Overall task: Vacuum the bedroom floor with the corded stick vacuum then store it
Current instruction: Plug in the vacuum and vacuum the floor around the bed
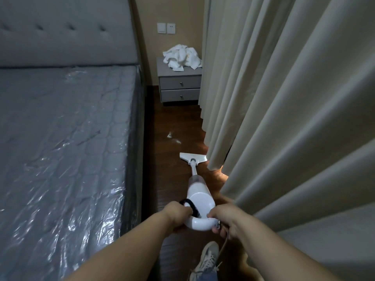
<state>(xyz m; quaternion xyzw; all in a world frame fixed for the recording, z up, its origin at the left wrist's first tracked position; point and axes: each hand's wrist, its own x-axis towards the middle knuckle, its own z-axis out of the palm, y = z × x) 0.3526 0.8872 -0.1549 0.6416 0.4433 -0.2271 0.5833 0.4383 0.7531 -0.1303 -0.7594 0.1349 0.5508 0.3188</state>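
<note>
**Vacuum gripped in both hands, head down between bed and curtain**

Vacuum (pixel 199 196) first, from my one head view: it is a white stick model, and I see it angled away from me down a narrow strip of dark wood floor (pixel 172 122). Its flat triangular floor head (pixel 192 158) sits on the boards, with its right corner just at the hem of the beige curtain (pixel 284 98). The slim tube runs back up to the round body, and the looped handle is closest to the camera.

My left hand (pixel 178 214) is curled round the left side of that handle loop, where a black strap or cable shows beside the fingers. My right hand (pixel 229 219) grips the right side of the loop, fingers wrapped over it, and the grey cord (pixel 224 243) drops from under this hand towards a light sneaker (pixel 207 260) at the bottom edge.

To the left I have the bed, its mattress (pixel 60 149) wrapped in shiny clear plastic, with a padded grey headboard (pixel 67 31) behind it. Ahead of the floor head, a few pale scraps (pixel 172 137) lie on the boards. Further on, against the wall, stands a grey two-drawer nightstand (pixel 179 84) with a heap of white cloth (pixel 182 57) on top. Above it are two white wall plates (pixel 166 28).
</note>
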